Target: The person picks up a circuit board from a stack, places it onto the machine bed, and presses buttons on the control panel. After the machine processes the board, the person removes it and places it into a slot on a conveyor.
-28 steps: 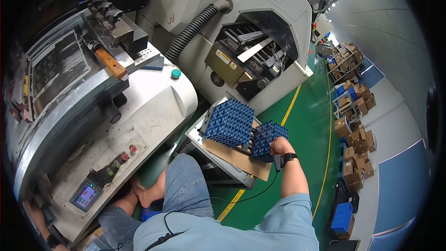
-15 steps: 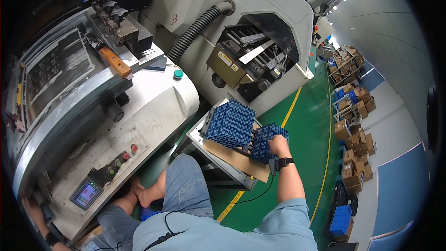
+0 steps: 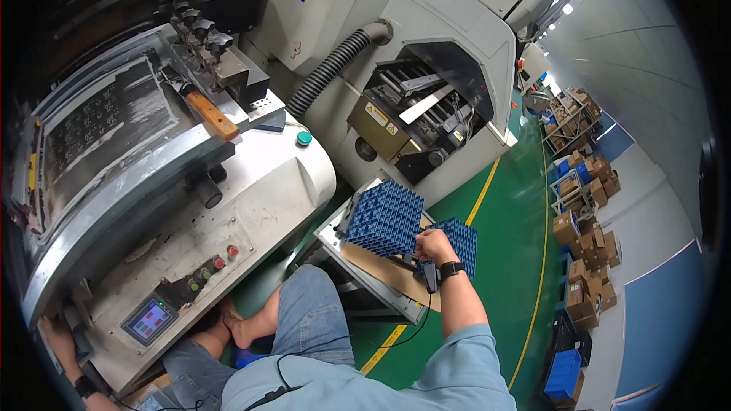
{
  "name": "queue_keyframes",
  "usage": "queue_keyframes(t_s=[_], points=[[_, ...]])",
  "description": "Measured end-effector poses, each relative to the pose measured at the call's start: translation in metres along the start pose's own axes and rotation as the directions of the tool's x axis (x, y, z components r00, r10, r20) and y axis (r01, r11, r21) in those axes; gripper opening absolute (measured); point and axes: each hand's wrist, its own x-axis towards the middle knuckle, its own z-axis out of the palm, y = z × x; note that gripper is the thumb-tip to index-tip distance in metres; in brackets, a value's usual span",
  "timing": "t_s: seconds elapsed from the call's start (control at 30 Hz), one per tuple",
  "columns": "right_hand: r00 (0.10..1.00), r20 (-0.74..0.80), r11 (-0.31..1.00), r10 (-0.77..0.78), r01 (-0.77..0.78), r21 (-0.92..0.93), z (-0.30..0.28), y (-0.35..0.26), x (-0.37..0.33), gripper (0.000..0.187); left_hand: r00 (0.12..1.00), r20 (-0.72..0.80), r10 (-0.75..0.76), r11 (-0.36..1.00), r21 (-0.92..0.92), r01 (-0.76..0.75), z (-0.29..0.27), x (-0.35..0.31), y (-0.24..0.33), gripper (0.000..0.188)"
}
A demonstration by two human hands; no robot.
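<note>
My right hand (image 3: 434, 246), a band on its wrist, has its fingers closed at the gap between two blue plastic blocks with a grid-like surface. It lies against the near edge of the right block (image 3: 461, 242) and beside the bigger left block (image 3: 386, 217); whatever is in its fingers is hidden. Both blocks sit on a small metal stand (image 3: 332, 239) with a brown board (image 3: 381, 270) along its front. Far to the left, my left hand (image 3: 59, 339) reaches the lower corner of a screen-printing machine (image 3: 251, 213); its fingers are mostly hidden there.
A wood-handled tool (image 3: 209, 114) lies on the machine's frame. The control panel has a small touchscreen (image 3: 148, 321) and a row of buttons. Behind the stand is a larger machine with an open bay (image 3: 426, 114) and a ribbed hose (image 3: 327, 72). Cardboard boxes (image 3: 586, 243) line the right wall.
My right hand has moved left, from over the right block to the gap between the blocks. The view has shifted slightly. My left hand stays at the machine's lower corner.
</note>
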Motion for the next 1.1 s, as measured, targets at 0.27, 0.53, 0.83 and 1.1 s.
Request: queue_keyframes(t_s=[0.27, 0.53, 0.83, 1.1], points=[[0.991, -0.054, 0.984, -0.121, 0.113, -0.140, -0.002, -0.010, 0.003, 0.022, 0.965, 0.250, -0.078, 0.991, -0.085, 0.102, -0.011, 0.001, 0.004, 0.053], [0.845, -0.472, 0.968, -0.249, 0.220, -0.117, -0.090, -0.019, -0.028, 0.017, 0.989, 0.137, -0.062, 0.990, -0.114, 0.078, 0.004, 0.001, 0.003, 0.055], [0.744, -0.604, 0.598, -0.287, 0.631, 0.494, -0.113, -0.102, -0.010, 0.016, 0.993, 0.093, -0.074, 0.986, -0.141, 0.087, 0.011, -0.001, 0.004, 0.058], [0.910, -0.303, 0.338, -0.281, 0.390, 0.857, -0.064, -0.185, 0.071, 0.013, 0.996, -0.013, -0.091, 0.982, -0.164, 0.088, -0.019, -0.001, 0.043, 0.068]])
